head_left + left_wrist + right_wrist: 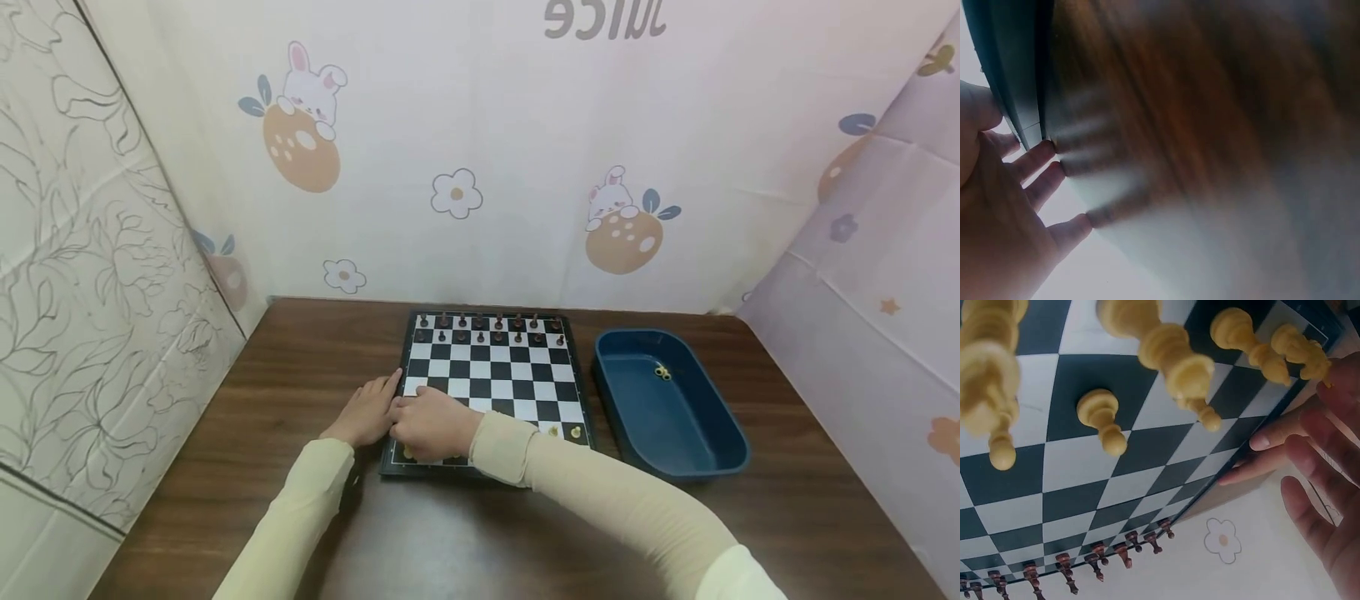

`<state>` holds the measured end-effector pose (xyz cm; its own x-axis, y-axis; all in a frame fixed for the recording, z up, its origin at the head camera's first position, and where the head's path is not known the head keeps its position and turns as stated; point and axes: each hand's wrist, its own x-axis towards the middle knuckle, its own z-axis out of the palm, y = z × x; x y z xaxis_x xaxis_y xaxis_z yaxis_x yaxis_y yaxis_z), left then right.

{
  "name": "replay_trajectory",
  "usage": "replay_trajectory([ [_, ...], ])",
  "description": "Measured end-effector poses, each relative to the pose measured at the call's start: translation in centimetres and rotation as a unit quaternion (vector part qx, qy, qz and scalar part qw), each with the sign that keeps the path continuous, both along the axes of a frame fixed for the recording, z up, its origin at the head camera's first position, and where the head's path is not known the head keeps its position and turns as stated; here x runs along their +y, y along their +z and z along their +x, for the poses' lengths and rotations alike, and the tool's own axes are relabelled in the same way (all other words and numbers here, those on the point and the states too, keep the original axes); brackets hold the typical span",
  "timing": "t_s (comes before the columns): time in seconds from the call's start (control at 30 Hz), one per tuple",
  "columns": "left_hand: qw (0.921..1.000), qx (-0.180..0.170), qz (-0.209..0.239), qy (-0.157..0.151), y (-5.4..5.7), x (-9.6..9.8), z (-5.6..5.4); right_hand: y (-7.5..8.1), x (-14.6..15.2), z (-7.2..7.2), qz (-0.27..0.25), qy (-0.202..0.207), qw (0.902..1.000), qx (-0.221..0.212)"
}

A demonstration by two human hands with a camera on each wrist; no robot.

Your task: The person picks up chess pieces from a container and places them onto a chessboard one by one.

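My left hand (366, 412) lies along the left edge of the chessboard (470, 367), its fingers extended; in the left wrist view they touch the wooden table (1179, 125) beside the board's side. My right hand (429, 423) reaches across the board's near left part, over part of the left hand. In the right wrist view, its fingertips pinch the head of a small yellow chess piece (1300, 347) near the board's corner, the grip partly cut off by the frame. A yellow pawn (1102, 419) and larger yellow pieces (1175, 359) stand close by.
Dark red-brown chess pieces (480, 322) stand in two rows at the board's far side. Right of the board sits a blue tray (682, 471) with a few small yellow pieces (662, 372) in it. A printed cloth (510, 233) hangs behind the table.
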<state>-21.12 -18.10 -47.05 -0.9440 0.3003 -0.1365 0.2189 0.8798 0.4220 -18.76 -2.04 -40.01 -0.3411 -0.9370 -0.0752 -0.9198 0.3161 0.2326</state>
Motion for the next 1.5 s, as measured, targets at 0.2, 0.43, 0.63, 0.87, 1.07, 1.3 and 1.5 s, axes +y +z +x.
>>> replay_trajectory([
  [0.2,0.9999,0.010,-0.006,0.000,-0.1,0.3,-0.2,0.3,1.0,-0.4,-0.002,-0.019,0.9998,-0.005],
  [0.43,0.9998,0.010,-0.008,0.012,-0.1,0.4,0.1,2.0,4.9,-1.3,-0.007,-0.060,0.9979,-0.021],
  [0.63,0.9998,0.006,-0.012,0.013,-0.1,0.7,0.0,3.0,10.6,-2.6,-0.025,-0.118,0.9920,-0.037],
  [0.87,0.9998,0.005,-0.018,0.010,0.0,0.9,-0.1,4.8,18.4,-3.7,-0.026,-0.204,0.9784,-0.017],
  [1.07,0.9997,0.001,-0.019,0.011,0.2,0.9,-0.2,5.9,25.6,-4.5,-0.025,-0.238,0.9709,0.016],
  [1.3,0.9997,0.001,-0.024,0.009,0.0,0.7,-0.2,6.5,31.0,-4.9,-0.057,-0.250,0.9664,0.021],
  [1.5,0.9998,0.003,-0.018,0.011,-0.1,0.6,0.1,5.8,32.6,-5.4,-0.054,-0.273,0.9605,0.003],
])
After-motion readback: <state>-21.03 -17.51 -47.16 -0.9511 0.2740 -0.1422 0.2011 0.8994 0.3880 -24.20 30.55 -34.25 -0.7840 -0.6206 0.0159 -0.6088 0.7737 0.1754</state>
